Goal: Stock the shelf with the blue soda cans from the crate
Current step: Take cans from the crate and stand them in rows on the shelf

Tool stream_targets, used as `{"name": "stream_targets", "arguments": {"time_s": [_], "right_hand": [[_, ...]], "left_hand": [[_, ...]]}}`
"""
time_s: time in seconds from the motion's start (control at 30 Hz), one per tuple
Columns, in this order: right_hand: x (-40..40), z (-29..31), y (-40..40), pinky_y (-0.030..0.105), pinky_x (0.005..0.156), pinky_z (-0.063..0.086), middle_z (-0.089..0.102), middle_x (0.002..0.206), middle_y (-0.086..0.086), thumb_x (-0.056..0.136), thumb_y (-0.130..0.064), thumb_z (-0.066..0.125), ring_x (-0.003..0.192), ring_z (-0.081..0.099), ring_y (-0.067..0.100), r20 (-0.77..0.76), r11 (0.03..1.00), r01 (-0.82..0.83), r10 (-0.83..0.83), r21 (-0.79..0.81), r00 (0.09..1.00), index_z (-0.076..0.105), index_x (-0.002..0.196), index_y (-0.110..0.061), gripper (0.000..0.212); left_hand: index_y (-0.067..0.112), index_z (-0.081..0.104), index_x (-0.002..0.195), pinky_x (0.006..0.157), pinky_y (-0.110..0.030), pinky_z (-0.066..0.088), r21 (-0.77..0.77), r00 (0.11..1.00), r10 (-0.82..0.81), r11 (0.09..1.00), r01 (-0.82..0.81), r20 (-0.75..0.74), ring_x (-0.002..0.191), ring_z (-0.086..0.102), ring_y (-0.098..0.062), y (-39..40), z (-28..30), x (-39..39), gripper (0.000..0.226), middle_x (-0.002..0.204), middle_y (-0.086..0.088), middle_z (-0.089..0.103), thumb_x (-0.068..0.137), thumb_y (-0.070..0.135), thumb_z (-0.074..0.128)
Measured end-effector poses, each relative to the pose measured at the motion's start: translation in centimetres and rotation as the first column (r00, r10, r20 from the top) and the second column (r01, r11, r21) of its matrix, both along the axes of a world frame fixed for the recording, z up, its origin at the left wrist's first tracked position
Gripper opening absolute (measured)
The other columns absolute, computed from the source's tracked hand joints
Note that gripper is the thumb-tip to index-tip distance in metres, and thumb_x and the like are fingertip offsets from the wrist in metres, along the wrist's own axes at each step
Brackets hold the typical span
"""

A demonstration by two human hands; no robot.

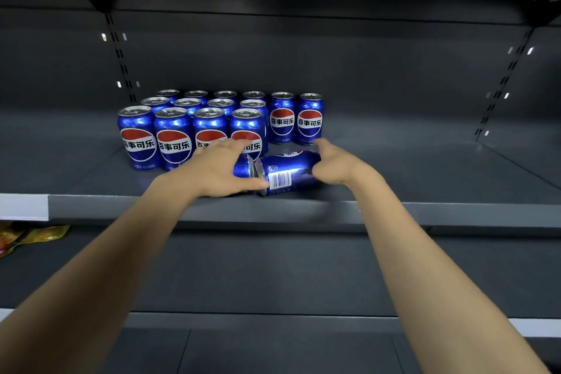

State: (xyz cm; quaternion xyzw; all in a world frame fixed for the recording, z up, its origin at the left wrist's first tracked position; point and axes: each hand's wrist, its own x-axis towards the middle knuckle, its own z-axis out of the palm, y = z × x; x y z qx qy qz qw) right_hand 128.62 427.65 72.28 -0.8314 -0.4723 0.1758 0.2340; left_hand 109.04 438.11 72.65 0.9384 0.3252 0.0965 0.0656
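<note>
Several blue soda cans (173, 136) stand upright in rows on the dark grey shelf (425, 173). Two more blue cans lie on their sides, end to end, near the shelf's front edge. My left hand (221, 170) grips the left lying can (243, 166), fingers over its top and thumb underneath. My right hand (337, 165) holds the right lying can (285, 174) at its far end; the barcode faces me. The crate is out of view.
The shelf's right half is bare, with slotted uprights (501, 82) at the back. A lower dark shelf (273, 267) runs beneath my arms. Yellow and red snack packets (27, 235) lie at its left end. A white price strip (24, 206) sits on the upper shelf's front lip.
</note>
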Motion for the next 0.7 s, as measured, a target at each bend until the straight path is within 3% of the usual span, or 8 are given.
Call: {"name": "stream_targets", "arguments": {"time_s": [0.1, 0.17, 0.33, 0.43, 0.53, 0.6, 0.67, 0.7], "right_hand": [[-0.1, 1.6, 0.2, 0.033, 0.085, 0.044, 0.051, 0.129, 0.009, 0.088, -0.013, 0.037, 0.105, 0.050, 0.026, -0.047, 0.986, 0.148, -0.144, 0.080, 0.988, 0.044, 0.130, -0.014, 0.042], [-0.3, 2.4, 0.8, 0.040, 0.091, 0.049, 0.054, 0.126, 0.011, 0.088, -0.024, 0.037, 0.107, 0.056, 0.031, -0.068, 0.970, 0.227, -0.222, 0.083, 0.973, 0.049, 0.125, -0.012, 0.040], [-1.3, 2.3, 2.9, 0.043, 0.100, 0.046, 0.049, 0.135, 0.018, 0.090, -0.069, 0.020, 0.119, 0.054, 0.033, 0.006, 0.934, 0.309, -0.313, -0.182, 0.950, 0.040, 0.140, -0.009, 0.081], [-1.7, 2.5, 3.7, 0.042, 0.103, 0.043, 0.047, 0.138, 0.018, 0.093, -0.067, 0.017, 0.124, 0.050, 0.031, -0.027, 0.929, 0.286, -0.300, -0.235, 0.953, 0.038, 0.141, -0.007, 0.080], [-1.7, 3.3, 3.9, 0.029, 0.097, 0.044, 0.050, 0.135, 0.012, 0.099, -0.053, 0.030, 0.126, 0.048, 0.028, -0.073, 0.959, 0.215, -0.231, -0.185, 0.970, 0.042, 0.136, -0.012, 0.057], [-1.5, 3.2, 4.3, 0.028, 0.090, 0.048, 0.058, 0.115, 0.012, 0.096, -0.048, 0.045, 0.113, 0.059, 0.029, -0.131, 0.959, 0.197, -0.227, -0.204, 0.965, 0.046, 0.117, -0.014, 0.040], [-1.8, 2.1, 4.3, 0.036, 0.082, 0.057, 0.061, 0.096, 0.017, 0.085, -0.047, 0.056, 0.078, 0.070, 0.033, -0.251, 0.945, 0.244, -0.296, -0.218, 0.921, 0.046, 0.109, -0.007, 0.048], [-1.7, 1.4, 4.3, 0.038, 0.075, 0.060, 0.062, 0.098, 0.017, 0.078, -0.047, 0.060, 0.067, 0.070, 0.034, -0.330, 0.943, 0.281, -0.326, -0.177, 0.886, 0.049, 0.112, -0.008, 0.054]], "left_hand": [[0.024, 0.020, 0.149, 0.112, -0.045, 0.025, -0.003, 0.999, -0.029, 1.000, 0.029, -0.027, 0.141, 0.024, -0.021, -0.3, -0.3, 1.0, 0.097, 0.153, 0.001, 0.027, 0.072, 0.068, 0.060], [0.025, 0.021, 0.149, 0.112, -0.045, 0.022, 0.014, 0.998, -0.039, 0.999, 0.039, -0.052, 0.142, 0.022, -0.020, -0.7, -0.5, 1.5, 0.096, 0.155, 0.002, 0.024, 0.072, 0.069, 0.059], [0.024, 0.026, 0.147, 0.111, -0.042, 0.019, 0.099, 0.995, -0.022, 0.995, 0.032, -0.100, 0.140, 0.023, -0.020, -0.9, -1.0, 1.7, 0.090, 0.152, 0.002, 0.028, 0.075, 0.069, 0.056], [0.025, 0.028, 0.146, 0.110, -0.041, 0.018, 0.109, 0.996, -0.032, 0.993, 0.040, -0.079, 0.138, 0.024, -0.020, -0.9, -1.2, 1.6, 0.087, 0.150, 0.002, 0.030, 0.075, 0.067, 0.058], [0.025, 0.031, 0.144, 0.110, -0.041, 0.019, 0.109, 0.997, -0.032, 0.993, 0.039, -0.067, 0.136, 0.027, -0.020, -0.8, -1.3, 1.7, 0.087, 0.148, 0.003, 0.033, 0.073, 0.069, 0.058], [0.025, 0.034, 0.141, 0.109, -0.041, 0.020, 0.094, 0.998, -0.036, 0.995, 0.040, -0.042, 0.134, 0.030, -0.019, -0.8, -1.4, 1.7, 0.089, 0.145, 0.004, 0.037, 0.069, 0.071, 0.060], [0.024, 0.035, 0.140, 0.109, -0.041, 0.019, 0.091, 0.999, -0.046, 0.995, 0.047, -0.012, 0.133, 0.031, -0.018, -0.9, -1.5, 1.6, 0.093, 0.143, 0.004, 0.039, 0.065, 0.071, 0.064], [0.023, 0.033, 0.141, 0.109, -0.041, 0.018, 0.099, 0.999, -0.048, 0.994, 0.048, -0.005, 0.133, 0.030, -0.018, -1.0, -1.6, 1.6, 0.096, 0.144, 0.003, 0.038, 0.065, 0.070, 0.065]]}}
